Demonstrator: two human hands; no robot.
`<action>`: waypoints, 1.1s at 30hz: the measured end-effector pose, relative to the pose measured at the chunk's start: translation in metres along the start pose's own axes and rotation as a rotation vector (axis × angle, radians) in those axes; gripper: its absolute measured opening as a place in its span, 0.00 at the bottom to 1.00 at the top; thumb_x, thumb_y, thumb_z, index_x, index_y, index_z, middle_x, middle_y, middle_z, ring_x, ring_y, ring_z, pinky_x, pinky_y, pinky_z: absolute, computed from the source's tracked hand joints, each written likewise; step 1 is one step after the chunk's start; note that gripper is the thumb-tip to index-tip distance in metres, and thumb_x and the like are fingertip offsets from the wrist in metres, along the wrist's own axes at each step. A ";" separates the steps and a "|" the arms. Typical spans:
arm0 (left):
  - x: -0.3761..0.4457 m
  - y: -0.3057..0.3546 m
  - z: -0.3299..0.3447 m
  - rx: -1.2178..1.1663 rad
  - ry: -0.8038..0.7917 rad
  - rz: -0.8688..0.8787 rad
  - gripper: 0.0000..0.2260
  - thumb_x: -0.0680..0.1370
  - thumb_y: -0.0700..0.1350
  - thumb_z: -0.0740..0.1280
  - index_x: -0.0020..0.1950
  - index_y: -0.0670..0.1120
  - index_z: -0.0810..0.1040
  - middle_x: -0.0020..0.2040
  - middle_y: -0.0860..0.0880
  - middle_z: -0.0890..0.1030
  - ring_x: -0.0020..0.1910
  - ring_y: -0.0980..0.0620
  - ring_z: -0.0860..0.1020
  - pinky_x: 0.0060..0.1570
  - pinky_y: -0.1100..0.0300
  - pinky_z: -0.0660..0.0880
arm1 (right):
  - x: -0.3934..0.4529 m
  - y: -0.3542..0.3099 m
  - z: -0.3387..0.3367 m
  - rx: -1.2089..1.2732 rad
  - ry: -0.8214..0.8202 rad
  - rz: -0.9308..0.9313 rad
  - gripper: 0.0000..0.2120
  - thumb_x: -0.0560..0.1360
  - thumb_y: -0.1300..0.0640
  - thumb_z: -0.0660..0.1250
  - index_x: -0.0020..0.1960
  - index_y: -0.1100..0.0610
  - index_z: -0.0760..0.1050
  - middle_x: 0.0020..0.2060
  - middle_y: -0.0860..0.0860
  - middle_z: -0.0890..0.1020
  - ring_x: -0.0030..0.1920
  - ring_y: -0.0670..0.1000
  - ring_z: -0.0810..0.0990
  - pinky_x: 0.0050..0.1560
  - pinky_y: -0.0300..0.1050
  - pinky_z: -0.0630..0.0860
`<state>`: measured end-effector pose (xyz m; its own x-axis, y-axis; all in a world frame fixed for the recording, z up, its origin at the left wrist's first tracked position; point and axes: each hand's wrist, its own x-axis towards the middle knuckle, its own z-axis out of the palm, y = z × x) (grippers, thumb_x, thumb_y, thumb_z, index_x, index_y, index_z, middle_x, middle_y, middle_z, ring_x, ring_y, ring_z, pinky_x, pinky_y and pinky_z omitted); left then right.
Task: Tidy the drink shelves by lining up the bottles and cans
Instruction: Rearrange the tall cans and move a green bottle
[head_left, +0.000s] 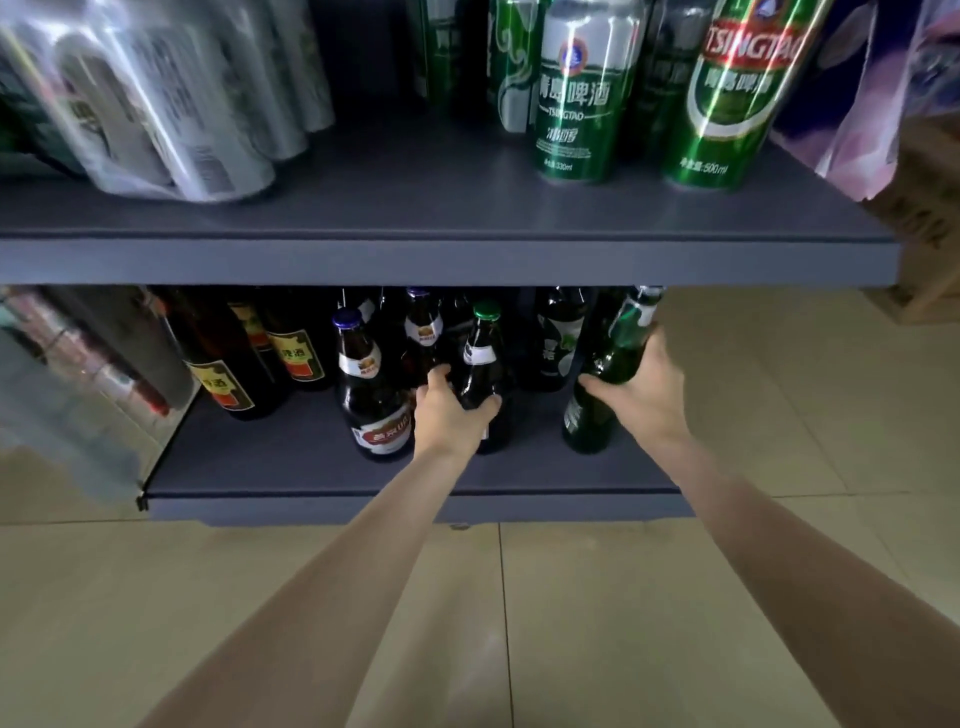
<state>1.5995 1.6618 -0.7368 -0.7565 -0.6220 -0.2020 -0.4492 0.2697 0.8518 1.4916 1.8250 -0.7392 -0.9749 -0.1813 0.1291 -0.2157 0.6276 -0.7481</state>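
1. On the lower shelf (311, 467), near its front edge and toward its right end, both hands are busy. The left hand (449, 413) has thumb and fingers wrapped round the belly of a dark bottle with a green cap (480, 374). The right hand (641, 382) is clamped on the shoulder of a green glass bottle (605, 384), which leans with its neck tipped up and to the right.
2. That green bottle's base sits close to the shelf's front edge and right end. If the grip slackens while it is tilted, I judge it could slide off onto the tiled floor (519, 623) and break.
3. The dark bottle stands just beside a brown bottle with a red and white label (371, 395), with more bottles close behind. A sideways shove could knock glass on glass or topple a neighbour.
4. Raising either bottle risks striking the underside of the upper shelf (467, 260), since the necks already reach near it.
5. Hard to make out: the back rows are in deep shadow, so their count and order are unclear. The upper shelf's front lip hides several bottle tops, including the green bottle's cap.
6. On the upper shelf, the wrapped pack of cans (156, 104) at the left end is blurred, and the green cans (582, 93) are cut off at the top. Whether either held bottle's base is lifted clear, I cannot tell.
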 end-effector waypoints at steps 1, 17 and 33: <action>0.002 0.002 0.003 0.012 -0.005 0.000 0.32 0.74 0.47 0.70 0.73 0.44 0.59 0.68 0.43 0.67 0.61 0.48 0.71 0.54 0.61 0.68 | 0.006 0.000 0.004 -0.018 0.009 0.017 0.38 0.64 0.52 0.77 0.66 0.60 0.62 0.58 0.56 0.77 0.60 0.59 0.75 0.59 0.57 0.73; 0.014 -0.006 0.022 -0.007 -0.005 0.000 0.32 0.74 0.45 0.70 0.73 0.53 0.57 0.66 0.41 0.62 0.58 0.41 0.71 0.58 0.53 0.70 | -0.020 0.041 0.036 0.228 -0.026 0.233 0.43 0.65 0.59 0.77 0.72 0.55 0.55 0.63 0.54 0.74 0.64 0.56 0.72 0.59 0.46 0.70; 0.020 -0.015 0.023 0.002 0.006 0.072 0.29 0.74 0.45 0.70 0.71 0.52 0.59 0.67 0.41 0.61 0.59 0.41 0.71 0.51 0.60 0.66 | 0.043 0.054 0.081 0.133 0.217 0.350 0.34 0.66 0.56 0.76 0.66 0.57 0.61 0.62 0.55 0.74 0.63 0.59 0.72 0.60 0.60 0.73</action>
<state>1.5806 1.6622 -0.7647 -0.7839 -0.6055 -0.1374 -0.3947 0.3150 0.8631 1.4427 1.7895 -0.8264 -0.9800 0.1975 -0.0238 0.1249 0.5175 -0.8465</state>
